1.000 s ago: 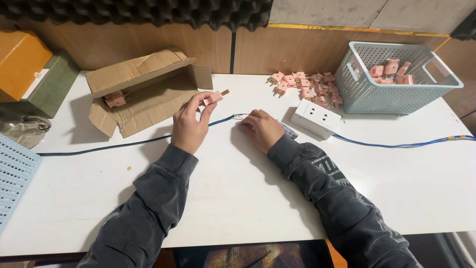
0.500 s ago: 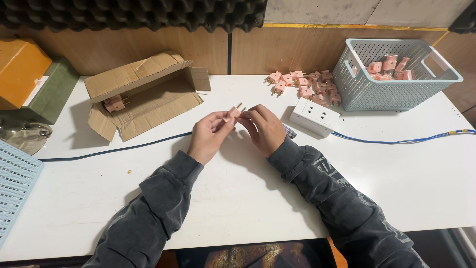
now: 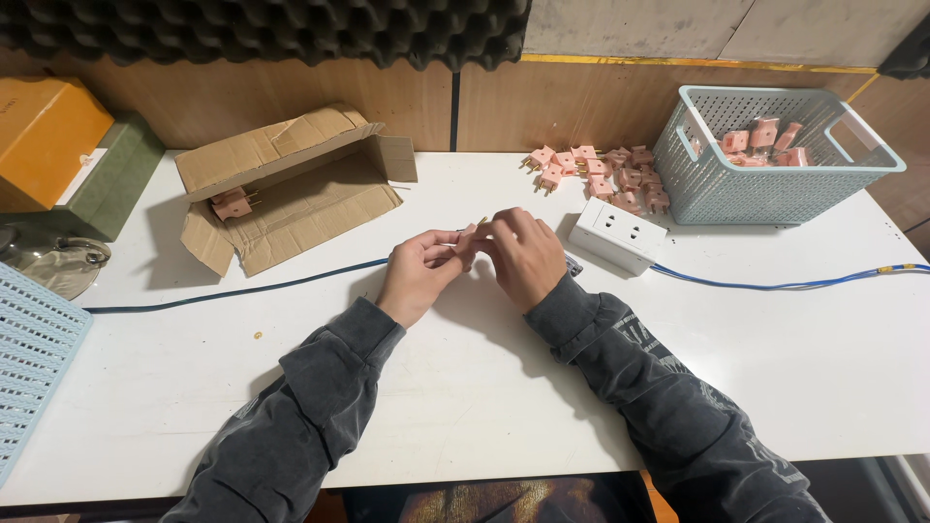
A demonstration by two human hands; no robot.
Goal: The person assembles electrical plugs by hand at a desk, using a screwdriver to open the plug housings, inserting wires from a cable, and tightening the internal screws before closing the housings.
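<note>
At desk centre, above the white desk [image 3: 465, 407]: left hand [image 3: 418, 274] and right hand [image 3: 523, 254], fingertips meeting, both pinched narrowly on one small pink plug [image 3: 472, 235] — its brass prongs just show above the fingers. The plug sits between the two hands, raised off the desk, mostly hidden by the right hand's fingers.

Nearby items:
- White socket block [image 3: 618, 234], just beside the right hand, on a blue cable [image 3: 775, 285] running right.
- Dark cable [image 3: 242, 291] passing under the hands to the left.
- Loose heap of pink plugs [image 3: 601, 176] behind the socket block.
- Pale blue basket [image 3: 775, 194] with more plugs inside.
- Open cardboard box [image 3: 291, 199], one plug within.

Risks (judged): the grip is at the fingertips only, so the plug could slip and fall to the desk; a sideways pull between the hands could bend the thin prongs; a sleeve might drag the dark cable.
</note>
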